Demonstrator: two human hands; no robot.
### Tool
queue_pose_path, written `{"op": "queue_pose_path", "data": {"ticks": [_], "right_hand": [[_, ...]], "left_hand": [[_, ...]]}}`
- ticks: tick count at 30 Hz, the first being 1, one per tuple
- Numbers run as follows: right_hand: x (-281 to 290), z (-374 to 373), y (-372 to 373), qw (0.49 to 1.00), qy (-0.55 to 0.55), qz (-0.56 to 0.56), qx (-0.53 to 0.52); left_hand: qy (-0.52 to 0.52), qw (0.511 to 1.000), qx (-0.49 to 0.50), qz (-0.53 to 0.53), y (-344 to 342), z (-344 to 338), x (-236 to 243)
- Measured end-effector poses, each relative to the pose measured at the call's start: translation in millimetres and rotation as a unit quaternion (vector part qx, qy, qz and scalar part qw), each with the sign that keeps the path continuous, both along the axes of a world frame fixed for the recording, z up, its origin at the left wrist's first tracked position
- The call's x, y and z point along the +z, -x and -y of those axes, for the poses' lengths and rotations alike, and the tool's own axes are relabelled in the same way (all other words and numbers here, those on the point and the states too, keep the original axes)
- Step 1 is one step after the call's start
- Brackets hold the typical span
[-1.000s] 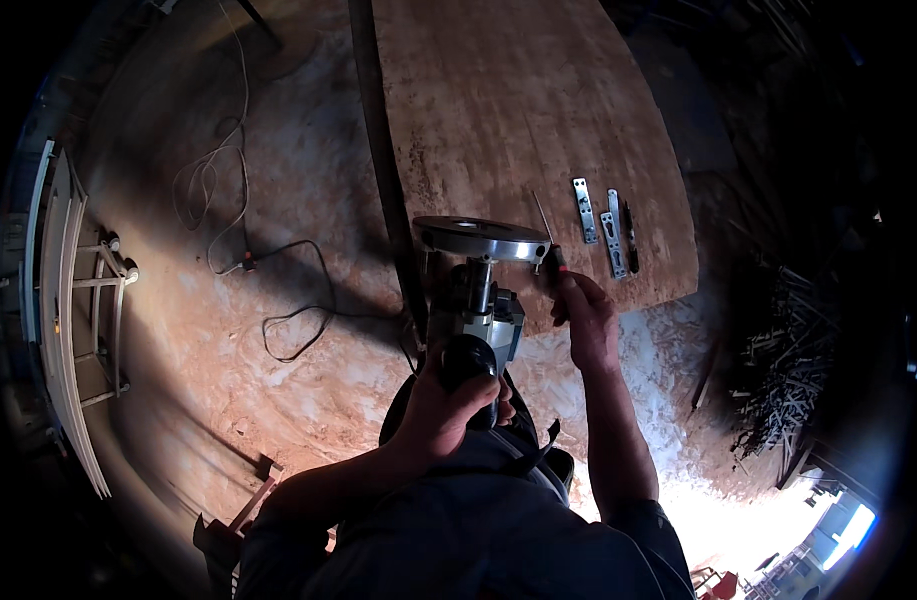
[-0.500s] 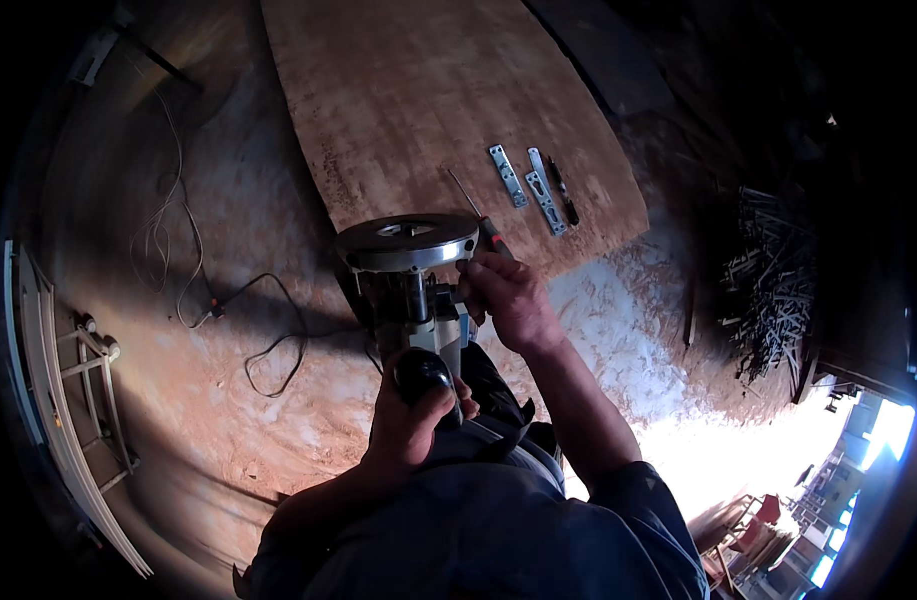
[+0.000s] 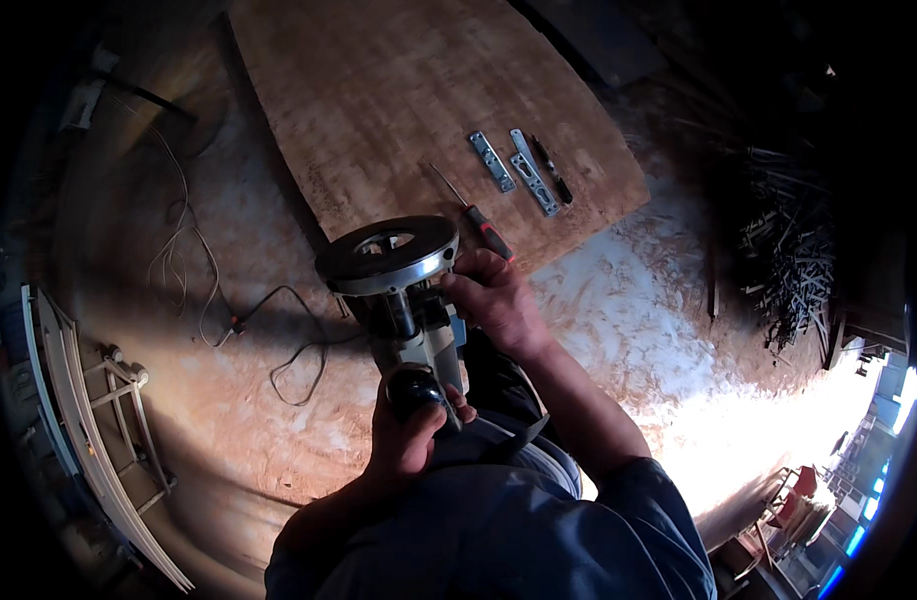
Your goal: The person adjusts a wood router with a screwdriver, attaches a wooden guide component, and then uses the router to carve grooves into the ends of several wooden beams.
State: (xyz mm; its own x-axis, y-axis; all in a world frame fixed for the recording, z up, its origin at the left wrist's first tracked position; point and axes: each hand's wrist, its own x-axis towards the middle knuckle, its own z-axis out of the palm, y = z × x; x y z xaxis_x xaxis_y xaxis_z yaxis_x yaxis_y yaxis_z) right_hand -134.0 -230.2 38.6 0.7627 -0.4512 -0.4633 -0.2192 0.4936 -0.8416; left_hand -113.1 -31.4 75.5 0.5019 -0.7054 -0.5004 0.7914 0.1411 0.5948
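Observation:
A router (image 3: 413, 350) is held upside down in front of my body, its round base plate (image 3: 398, 275) facing up. My left hand (image 3: 403, 435) is closed around the lower part of the router, beside its black rounded knob. Just under the rim of the base, my right hand (image 3: 493, 300) is closed in a pinch at the router's side; the part between its fingertips is hidden. Beyond that hand, a red and black screwdriver (image 3: 491, 235) lies on a wooden panel (image 3: 378, 120). Slotted metal plates (image 3: 491, 162) and a slim black tool (image 3: 552, 170) lie further right.
A cord (image 3: 303, 345) with a connector trails over the dusty floor at left. White panels (image 3: 98, 440) lean beside a wooden frame (image 3: 128, 420) at far left. A heap of thin strips (image 3: 788, 250) lies at right. Bright light falls on the floor at lower right.
The view has shifted a little. The router's base has tilted and moved slightly left, showing more of the screwdriver handle. Both hands keep their places on the router.

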Motion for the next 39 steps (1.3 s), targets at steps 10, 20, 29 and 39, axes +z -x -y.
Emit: {"op": "queue_pose_path", "data": {"ticks": [10, 20, 29, 39], "right_hand": [[57.3, -63.9, 52.7, 0.914, 0.360, 0.060, 0.176], [62.6, -70.2, 49.9, 0.860, 0.467, -0.065, 0.197], [64.1, -75.5, 40.0, 0.901, 0.371, -0.075, 0.212], [63.8, -79.0, 36.8, 0.894, 0.384, -0.080, 0.216]], "left_hand": [[0.085, 0.991, 0.049, -0.093, -2.7, -0.9, -4.4], [-0.035, 0.979, -0.181, 0.082, -39.5, -1.1, 17.7], [-0.175, 0.945, 0.077, 0.264, -82.3, -29.8, 1.5], [-0.202, 0.955, 0.105, 0.189, -98.5, -6.0, -8.9]]}}
